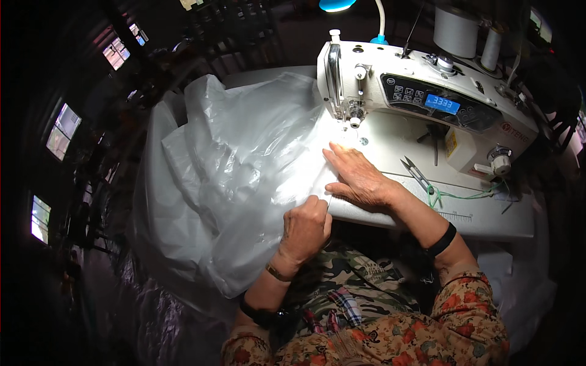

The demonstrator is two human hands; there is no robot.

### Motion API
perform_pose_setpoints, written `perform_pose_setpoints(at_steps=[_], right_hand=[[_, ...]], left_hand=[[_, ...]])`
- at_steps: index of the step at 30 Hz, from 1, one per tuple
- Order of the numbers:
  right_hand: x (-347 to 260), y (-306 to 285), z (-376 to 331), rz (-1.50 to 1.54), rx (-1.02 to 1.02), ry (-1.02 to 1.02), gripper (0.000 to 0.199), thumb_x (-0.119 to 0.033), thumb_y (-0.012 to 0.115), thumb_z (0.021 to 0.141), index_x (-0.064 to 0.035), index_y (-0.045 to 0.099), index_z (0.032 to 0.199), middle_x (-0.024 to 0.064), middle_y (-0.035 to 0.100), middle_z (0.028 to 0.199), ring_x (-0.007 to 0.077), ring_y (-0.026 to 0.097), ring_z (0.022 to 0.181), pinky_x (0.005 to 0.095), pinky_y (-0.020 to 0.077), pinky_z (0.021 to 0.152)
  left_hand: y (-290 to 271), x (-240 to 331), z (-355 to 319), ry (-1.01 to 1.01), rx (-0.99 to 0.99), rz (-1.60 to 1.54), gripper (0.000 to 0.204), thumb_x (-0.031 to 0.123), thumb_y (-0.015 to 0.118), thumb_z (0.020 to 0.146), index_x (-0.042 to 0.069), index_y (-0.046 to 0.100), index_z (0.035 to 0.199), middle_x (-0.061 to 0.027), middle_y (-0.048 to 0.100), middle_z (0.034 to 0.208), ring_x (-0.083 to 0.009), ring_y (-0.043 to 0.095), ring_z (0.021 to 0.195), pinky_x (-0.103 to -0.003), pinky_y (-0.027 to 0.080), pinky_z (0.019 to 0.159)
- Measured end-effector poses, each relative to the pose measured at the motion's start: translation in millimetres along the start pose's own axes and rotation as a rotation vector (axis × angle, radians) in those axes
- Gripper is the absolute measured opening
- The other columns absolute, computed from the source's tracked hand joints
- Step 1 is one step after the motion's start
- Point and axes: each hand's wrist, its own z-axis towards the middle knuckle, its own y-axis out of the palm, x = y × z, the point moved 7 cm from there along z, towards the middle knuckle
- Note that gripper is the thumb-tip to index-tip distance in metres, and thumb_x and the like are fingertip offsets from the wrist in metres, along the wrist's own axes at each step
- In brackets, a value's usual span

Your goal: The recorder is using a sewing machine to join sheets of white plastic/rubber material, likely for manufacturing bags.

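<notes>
Floral sleeves frame the bottom of the view, over a lap in camouflage cloth. Just beyond, the left hand is curled shut, its fingers bunched together and pinching the near edge of the white translucent fabric at the table's front edge. The right hand lies flat on that fabric, palm down, fingers straight and close together, pointing toward the needle area of the white sewing machine.

That fabric spreads from under the presser foot across the left part of the white table and spills in a heap over its left side.

Small snips lie on the table right of the right hand, with a green cord beside them. A yellow label sits on the machine's front, below a dark control panel with a lit blue display. Behind the machine stand a large white thread cone and a slimmer spool. A blue lamp hangs above.
</notes>
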Motion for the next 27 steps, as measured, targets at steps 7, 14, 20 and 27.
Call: perform_pose_setpoints(at_steps=[7,14,20,27], right_hand=[[6.6,-4.8,4.5,0.149,0.104,0.010,0.052,-0.008,0.046,0.090,0.0079,0.036,0.138,0.0325,0.035,0.143,0.0441,0.039,0.129,0.0450,0.0303,0.111],[21.6,-5.0,9.6,0.266,0.266,0.064,0.051,0.002,0.040,0.085,0.0047,0.042,0.135,0.0301,0.045,0.137,0.0412,0.046,0.127,0.0430,0.0357,0.109],[29.7,-24.7,-3.1,0.359,0.515,0.297,0.031,-0.009,0.044,0.093,0.0043,0.058,0.118,0.0255,0.063,0.104,0.0375,0.062,0.096,0.0413,0.0479,0.091],[-2.1,-37.3,-39.8,0.241,0.651,0.183,0.019,-0.013,0.055,0.091,0.0002,0.064,0.102,0.0163,0.066,0.094,0.0306,0.065,0.086,0.0386,0.0513,0.078]], left_hand=[[18.4,-13.6,50.9,-0.057,0.032,0.013,0.007,0.008,0.060,0.077,0.002,0.061,0.074,-0.0158,0.060,0.072,-0.0362,0.061,0.065,-0.044,0.049,0.060],[-1.5,-34.1,70.5,-0.141,-0.033,-0.349,0.023,0.015,0.058,0.087,-0.001,0.068,0.100,-0.0228,0.067,0.086,-0.0351,0.063,0.070,-0.038,0.051,0.067],[-49.3,-103.5,24.2,-0.266,0.111,-0.061,0.034,0.024,0.054,0.095,0.000,0.063,0.117,-0.0237,0.067,0.105,-0.0359,0.064,0.092,-0.039,0.050,0.083],[-41.4,-133.5,6.0,-0.388,0.077,-0.407,0.053,0.034,0.064,0.089,-0.004,0.057,0.124,-0.0239,0.060,0.123,-0.0382,0.054,0.119,-0.038,0.043,0.099]])
